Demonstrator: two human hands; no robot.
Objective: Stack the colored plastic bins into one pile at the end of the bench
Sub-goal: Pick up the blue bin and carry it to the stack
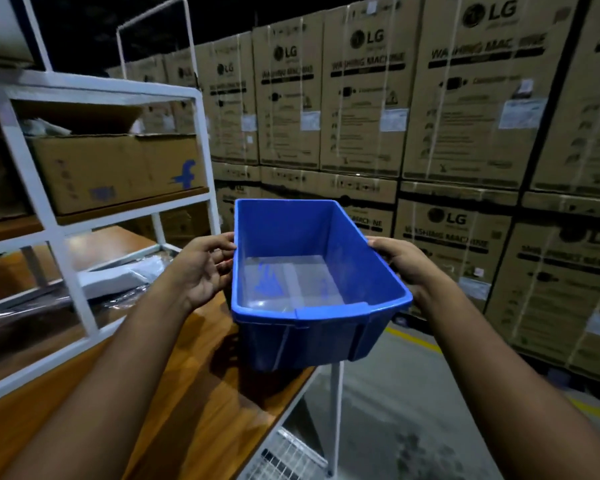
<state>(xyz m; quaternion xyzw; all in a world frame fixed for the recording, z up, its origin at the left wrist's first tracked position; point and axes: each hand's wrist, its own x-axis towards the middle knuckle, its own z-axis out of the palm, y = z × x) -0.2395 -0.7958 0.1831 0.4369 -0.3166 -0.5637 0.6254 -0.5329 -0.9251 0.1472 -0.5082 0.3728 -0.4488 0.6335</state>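
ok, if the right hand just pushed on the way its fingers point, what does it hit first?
The right hand points up-left, and its fingers are already on the blue bin rim, so the bin comes first. Beyond it, probably the stacked boxes, though depth is unclear.

blue bin [302, 271] between left hand [201, 268] and right hand [400, 261], above wooden bench [194, 393]
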